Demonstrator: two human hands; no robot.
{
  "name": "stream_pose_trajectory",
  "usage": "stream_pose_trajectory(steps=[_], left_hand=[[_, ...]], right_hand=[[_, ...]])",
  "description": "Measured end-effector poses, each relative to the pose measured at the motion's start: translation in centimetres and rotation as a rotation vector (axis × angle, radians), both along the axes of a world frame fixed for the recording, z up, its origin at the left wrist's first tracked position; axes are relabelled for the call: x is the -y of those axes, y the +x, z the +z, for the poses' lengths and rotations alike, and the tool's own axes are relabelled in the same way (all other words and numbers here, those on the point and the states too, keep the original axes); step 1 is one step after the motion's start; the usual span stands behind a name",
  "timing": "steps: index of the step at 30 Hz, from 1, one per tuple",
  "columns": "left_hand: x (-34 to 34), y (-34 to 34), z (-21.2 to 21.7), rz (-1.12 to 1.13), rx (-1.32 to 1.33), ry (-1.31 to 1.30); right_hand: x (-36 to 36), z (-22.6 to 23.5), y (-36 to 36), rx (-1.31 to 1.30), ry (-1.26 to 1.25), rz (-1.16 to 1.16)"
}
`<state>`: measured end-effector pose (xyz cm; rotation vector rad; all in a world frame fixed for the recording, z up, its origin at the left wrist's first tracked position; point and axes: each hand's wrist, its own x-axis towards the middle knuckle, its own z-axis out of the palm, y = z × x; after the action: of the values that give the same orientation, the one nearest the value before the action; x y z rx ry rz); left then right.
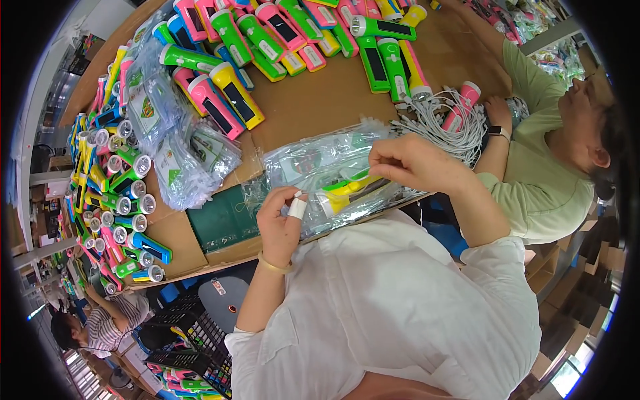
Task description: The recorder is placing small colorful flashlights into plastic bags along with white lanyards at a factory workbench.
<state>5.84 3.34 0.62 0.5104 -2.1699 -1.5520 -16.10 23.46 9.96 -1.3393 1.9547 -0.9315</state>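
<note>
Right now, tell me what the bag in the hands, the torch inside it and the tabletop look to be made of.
Bag: thin clear plastic film, glossy, crinkled, with glare.
Torch: likely hard moulded plastic, smooth yellow and green, seen through the film.
Tabletop: seems brown cardboard or fibreboard, matte; a flap edge shows.
The left hand and right hand pinch the bag.

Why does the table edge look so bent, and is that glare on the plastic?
Head view: the fisheye lens bows the cardboard-covered table toward a black rim; bright, even light leaves white glints on the clear bag between the left hand and right hand; the centre is sharp.
</note>
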Motion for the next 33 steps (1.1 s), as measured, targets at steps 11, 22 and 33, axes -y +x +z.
stream_pose_trajectory(steps=[11,22,33], left_hand=[[-1.6,0.3,2.1,-0.026,-0.106,-0.116],[-1.0,0.4,1.4,-0.006,-0.146,-0.087],[0.2,2.4,-0.7,0.049,0.005,0.45]], right_hand=[[4.2,-3.3,3.5,0.023,-0.133,0.085],[5.2,-4.6,4.7,-0.138,-0.158,0.13],[-1.7,-5.4,0.3,-0.282,0.116,-0.059]])
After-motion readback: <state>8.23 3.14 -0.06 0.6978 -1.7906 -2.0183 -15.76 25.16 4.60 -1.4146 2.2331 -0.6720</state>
